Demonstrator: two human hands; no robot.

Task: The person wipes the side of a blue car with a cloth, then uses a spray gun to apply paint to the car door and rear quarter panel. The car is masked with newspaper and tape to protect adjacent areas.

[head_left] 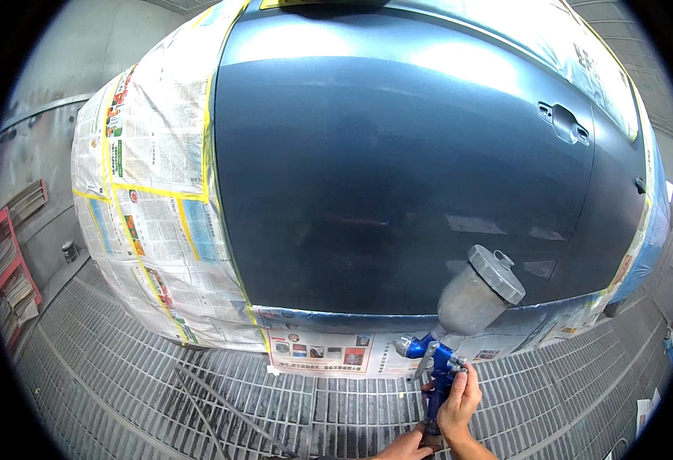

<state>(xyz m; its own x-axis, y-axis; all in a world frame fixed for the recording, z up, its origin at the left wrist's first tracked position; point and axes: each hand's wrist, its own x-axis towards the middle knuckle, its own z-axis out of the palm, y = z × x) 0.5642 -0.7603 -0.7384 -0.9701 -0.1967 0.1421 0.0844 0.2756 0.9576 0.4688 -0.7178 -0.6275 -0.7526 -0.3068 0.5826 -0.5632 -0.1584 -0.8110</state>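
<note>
A blue spray gun (437, 360) with a grey cup and lid (474, 295) is held upright at the lower middle right, in front of a dark blue-grey car door (375, 176). My right hand (460, 410) grips the gun's side, its fingertips at a silver knob near the back. My left hand (405, 446) is closed around the bottom of the handle, partly cut off by the lower edge. Newspaper sheets (152, 146) and yellow tape (129, 186) cover the car left of the door and below it. The door's handle (564, 124) sits at upper right.
A metal grating floor (252, 406) runs under and around the car. At the left, a red rack (3, 253) of papers stands by the grey wall (106, 46), with a small can (69, 251) nearby. Thin dark rods or hoses (202, 406) lie over the grating.
</note>
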